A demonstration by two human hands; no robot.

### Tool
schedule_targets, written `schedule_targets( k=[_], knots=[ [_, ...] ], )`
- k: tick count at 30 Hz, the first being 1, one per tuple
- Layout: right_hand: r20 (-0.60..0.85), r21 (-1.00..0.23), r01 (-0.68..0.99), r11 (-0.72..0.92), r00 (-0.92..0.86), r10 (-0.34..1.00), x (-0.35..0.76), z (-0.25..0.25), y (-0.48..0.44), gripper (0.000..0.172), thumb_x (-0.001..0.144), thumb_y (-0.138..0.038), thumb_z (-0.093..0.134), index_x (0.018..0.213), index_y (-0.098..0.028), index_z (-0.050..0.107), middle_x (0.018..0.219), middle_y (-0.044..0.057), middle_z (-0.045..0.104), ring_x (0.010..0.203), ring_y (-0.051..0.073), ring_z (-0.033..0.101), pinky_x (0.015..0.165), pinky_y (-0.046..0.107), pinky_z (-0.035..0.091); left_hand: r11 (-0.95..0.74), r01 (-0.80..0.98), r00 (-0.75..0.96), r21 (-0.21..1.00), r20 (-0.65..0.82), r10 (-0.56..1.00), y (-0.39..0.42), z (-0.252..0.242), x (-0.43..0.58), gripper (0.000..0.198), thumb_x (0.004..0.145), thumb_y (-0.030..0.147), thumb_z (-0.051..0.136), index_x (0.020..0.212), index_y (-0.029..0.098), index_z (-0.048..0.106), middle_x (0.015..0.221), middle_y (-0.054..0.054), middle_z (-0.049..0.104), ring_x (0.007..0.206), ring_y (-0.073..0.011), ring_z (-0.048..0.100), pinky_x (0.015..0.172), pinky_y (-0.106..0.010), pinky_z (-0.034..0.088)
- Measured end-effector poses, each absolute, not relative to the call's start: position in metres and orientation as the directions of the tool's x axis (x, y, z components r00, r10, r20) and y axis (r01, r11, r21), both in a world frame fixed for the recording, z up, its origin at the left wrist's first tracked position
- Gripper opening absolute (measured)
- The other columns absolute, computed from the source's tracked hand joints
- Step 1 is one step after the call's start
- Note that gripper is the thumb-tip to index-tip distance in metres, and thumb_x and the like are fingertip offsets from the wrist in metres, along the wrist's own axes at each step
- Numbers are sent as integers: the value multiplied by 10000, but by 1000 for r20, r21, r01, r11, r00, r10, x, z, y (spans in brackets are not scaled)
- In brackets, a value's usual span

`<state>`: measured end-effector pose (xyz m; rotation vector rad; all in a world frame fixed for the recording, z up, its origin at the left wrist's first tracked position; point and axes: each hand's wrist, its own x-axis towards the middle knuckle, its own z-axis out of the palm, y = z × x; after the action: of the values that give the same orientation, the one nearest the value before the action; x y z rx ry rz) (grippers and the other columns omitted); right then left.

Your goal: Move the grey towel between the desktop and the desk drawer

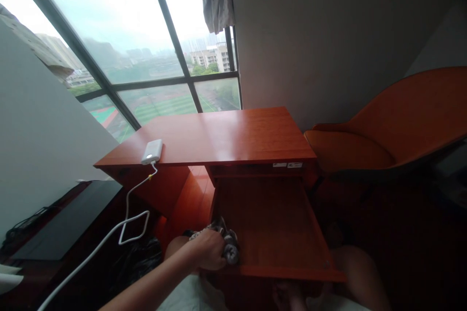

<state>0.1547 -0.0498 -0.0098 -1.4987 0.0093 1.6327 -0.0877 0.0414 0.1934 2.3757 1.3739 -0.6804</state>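
My left hand (208, 250) is closed on a crumpled grey and white cloth (228, 244) at the near left corner of an open orange wooden drawer (277, 223). The drawer is pulled out from under the orange desk top (219, 136), and its bottom looks bare apart from the cloth. My left forearm reaches in from the lower left. My right hand is not in view. My bare knees show at the bottom, on either side of the drawer.
A white power bank (152, 151) lies at the desk's front left edge, its white cable (124, 223) hanging down to the lower left. An orange chair (394, 131) stands at the right. A dark low cabinet (65, 223) is at the left, a window (146, 58) behind.
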Motion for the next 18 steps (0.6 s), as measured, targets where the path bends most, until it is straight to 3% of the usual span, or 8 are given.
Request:
schedule_targets(
  k=[2, 5, 7, 10, 14, 18],
  knots=[
    [-830, -502, -614, -609, 146, 538, 154, -8, -48, 331, 683, -541, 685, 793, -259, 549, 624, -40, 531, 591, 174, 614, 387, 297, 499, -499, 867, 407, -18, -552, 728, 44, 191, -83, 207, 707, 305, 563, 783, 187, 716, 789, -120, 733, 769, -304, 682, 721, -397, 523],
    [-857, -466, -634, -617, 152, 492, 154, -5, -45, 314, 696, -479, 705, 871, -246, 589, 586, -46, 505, 550, 169, 588, 396, 297, 499, -522, 851, 428, -57, -501, 752, 53, 185, -81, 245, 681, 244, 571, 857, 170, 724, 781, -113, 733, 807, -288, 675, 861, -420, 483],
    [-869, -449, -643, -621, 152, 471, 154, -4, -44, 332, 695, -463, 714, 920, -242, 610, 559, -54, 484, 518, 170, 571, 390, 303, 496, -515, 854, 429, -77, -457, 779, 62, 179, -84, 310, 681, 248, 572, 939, 150, 711, 857, -126, 741, 896, -297, 665, 969, -438, 428],
    [-880, -432, -654, -621, 154, 450, 155, -3, -44, 337, 694, -475, 722, 917, -245, 617, 573, -53, 491, 537, 163, 584, 401, 293, 501, -499, 859, 424, -117, -386, 820, 80, 164, -86, 475, 655, 270, 601, 1070, 50, 673, 1046, -229, 705, 1090, -362, 603, 1079, -472, 329],
    [-885, -431, -648, -628, 166, 435, 156, 1, -42, 332, 735, -510, 689, 914, -242, 609, 660, -30, 547, 661, 174, 636, 445, 291, 522, -455, 877, 415, -153, -237, 879, 111, 141, -82, 731, 636, 279, 619, 1297, -24, 540, 1306, -303, 569, 1268, -415, 480, 1146, -510, 212],
    [-872, -462, -615, -639, 183, 455, 156, 12, -44, 337, 736, -476, 712, 978, -257, 629, 892, 35, 643, 925, 242, 662, 520, 322, 547, -329, 934, 311, -140, -140, 940, 142, 123, -69, 741, 747, 313, 556, 1390, -36, 440, 1410, -304, 483, 1321, -425, 425, 1156, -514, 174]
  ],
)
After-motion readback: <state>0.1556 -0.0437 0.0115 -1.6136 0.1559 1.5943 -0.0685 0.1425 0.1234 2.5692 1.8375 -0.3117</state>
